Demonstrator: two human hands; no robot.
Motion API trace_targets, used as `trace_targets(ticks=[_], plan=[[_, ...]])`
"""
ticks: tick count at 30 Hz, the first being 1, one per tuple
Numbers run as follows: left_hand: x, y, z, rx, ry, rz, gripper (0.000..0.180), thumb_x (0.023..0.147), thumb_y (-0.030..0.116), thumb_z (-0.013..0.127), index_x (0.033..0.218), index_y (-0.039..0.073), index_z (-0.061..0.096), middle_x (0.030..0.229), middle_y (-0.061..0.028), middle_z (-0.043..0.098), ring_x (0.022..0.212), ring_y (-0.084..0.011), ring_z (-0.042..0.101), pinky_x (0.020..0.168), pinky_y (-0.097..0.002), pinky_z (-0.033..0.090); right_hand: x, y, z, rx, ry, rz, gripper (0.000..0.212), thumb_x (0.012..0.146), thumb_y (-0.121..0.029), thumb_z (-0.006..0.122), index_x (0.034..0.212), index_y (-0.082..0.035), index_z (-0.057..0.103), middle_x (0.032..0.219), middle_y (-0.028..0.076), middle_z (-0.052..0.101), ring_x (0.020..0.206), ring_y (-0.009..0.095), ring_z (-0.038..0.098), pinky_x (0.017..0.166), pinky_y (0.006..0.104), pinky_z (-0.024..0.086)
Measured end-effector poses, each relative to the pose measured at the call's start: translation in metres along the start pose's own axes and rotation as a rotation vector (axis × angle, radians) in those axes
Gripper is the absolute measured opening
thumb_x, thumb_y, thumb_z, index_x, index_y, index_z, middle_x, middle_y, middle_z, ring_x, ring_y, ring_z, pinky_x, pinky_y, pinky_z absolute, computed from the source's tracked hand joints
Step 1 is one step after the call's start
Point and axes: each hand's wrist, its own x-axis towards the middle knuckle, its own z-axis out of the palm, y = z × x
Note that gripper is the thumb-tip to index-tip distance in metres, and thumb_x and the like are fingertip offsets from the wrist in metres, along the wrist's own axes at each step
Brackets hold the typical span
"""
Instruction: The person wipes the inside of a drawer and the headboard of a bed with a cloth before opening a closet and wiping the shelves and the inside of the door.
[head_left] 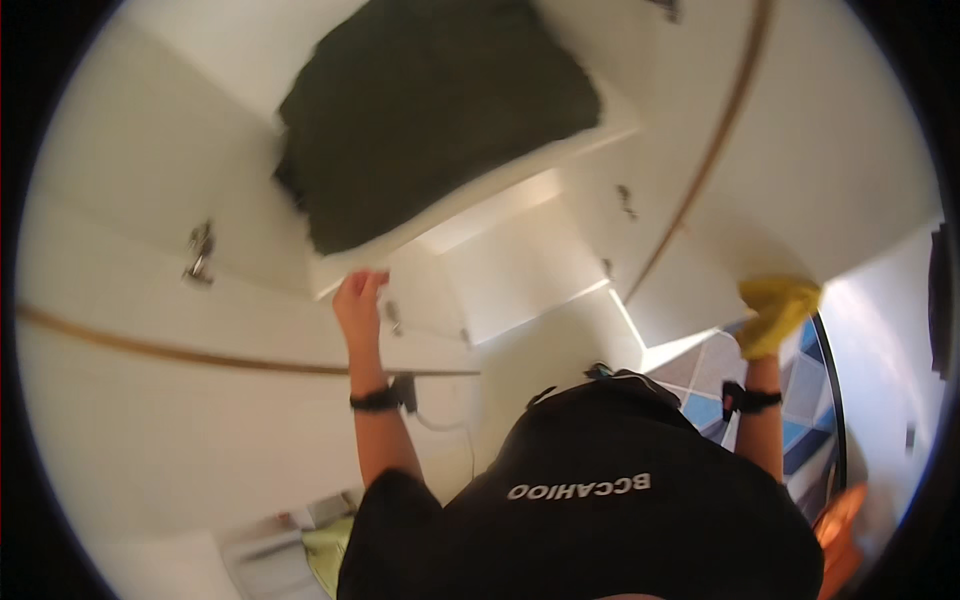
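My right hand (762,348) is wrapped in a yellow cloth (778,305), which lies against the lower edge of the white cabinet door (790,180) on the right. The cloth hides most of its fingers. On the left, my left hand (357,302) is raised just below the front edge of a white shelf (400,243). Its fingers are curled together, and nothing shows in them. Dark green folded fabric (440,110) covers most of that shelf. Both wrists wear black bands.
Another white cabinet door (130,270) with brown edging stands open on the left. Metal hinges (200,255) stick out from it. Below the shelf is a white compartment (520,260). Blue and grey tiled floor (705,385) shows at right, and an orange item (842,535) lies lower right.
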Motion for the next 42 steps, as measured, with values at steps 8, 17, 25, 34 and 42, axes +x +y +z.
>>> trace_targets(ticks=[8, 17, 25, 34, 42], plan=[[0.101, -0.077, -0.048, 0.406, 0.426, 0.002, 0.020, 0.095, 0.022, 0.070, 0.097, 0.003, 0.074, 0.086, -0.0124, 0.077, 0.077, -0.0242, 0.074, 0.073, -0.0384, 0.057, -0.007, 0.027, -0.013, -0.338, -0.060, -0.130, 0.024, 0.099, -0.027, 0.058, 0.112, -0.008, 0.066, 0.106, 0.009, 0.067, 0.099, 0.028, 0.062, 0.089, 0.0394, 0.050], [0.139, -0.104, -0.023, 0.708, 0.624, -0.071, 0.024, 0.100, 0.035, 0.062, 0.101, 0.015, 0.075, 0.090, -0.0119, 0.077, 0.084, -0.0351, 0.074, 0.070, -0.0484, 0.057, -0.012, 0.022, -0.012, -0.401, -0.074, -0.148, 0.024, 0.101, -0.027, 0.055, 0.111, -0.008, 0.066, 0.105, 0.009, 0.068, 0.097, 0.027, 0.062, 0.089, 0.0406, 0.049], [0.130, -0.097, -0.026, 0.808, 0.610, -0.194, 0.025, 0.103, 0.038, 0.058, 0.104, 0.017, 0.072, 0.093, -0.0117, 0.077, 0.085, -0.0366, 0.073, 0.070, -0.0492, 0.057, -0.010, 0.031, -0.012, -0.410, -0.098, -0.140, 0.025, 0.102, -0.028, 0.052, 0.109, -0.008, 0.067, 0.104, 0.009, 0.068, 0.096, 0.027, 0.062, 0.089, 0.0416, 0.049], [0.150, -0.168, -0.047, 0.877, 0.594, 0.134, 0.025, 0.102, 0.027, 0.056, 0.116, 0.015, 0.072, 0.090, -0.0153, 0.076, 0.077, -0.0348, 0.073, 0.063, -0.0497, 0.056, -0.002, -0.005, 0.002, -0.460, -0.064, -0.272, 0.027, 0.103, -0.028, 0.049, 0.108, -0.008, 0.067, 0.103, 0.009, 0.068, 0.095, 0.026, 0.061, 0.089, 0.0427, 0.048], [0.134, -0.113, -0.024, 0.670, 0.505, 0.091, 0.019, 0.102, 0.023, 0.062, 0.104, 0.005, 0.068, 0.095, -0.0190, 0.075, 0.086, -0.0371, 0.072, 0.075, -0.0464, 0.056, 0.010, -0.073, 0.013, -0.603, -0.109, -0.315, 0.008, 0.082, -0.005, 0.062, 0.083, -0.008, 0.070, 0.082, 0.007, 0.065, 0.079, 0.025, 0.064, 0.066, 0.0329, 0.049]])
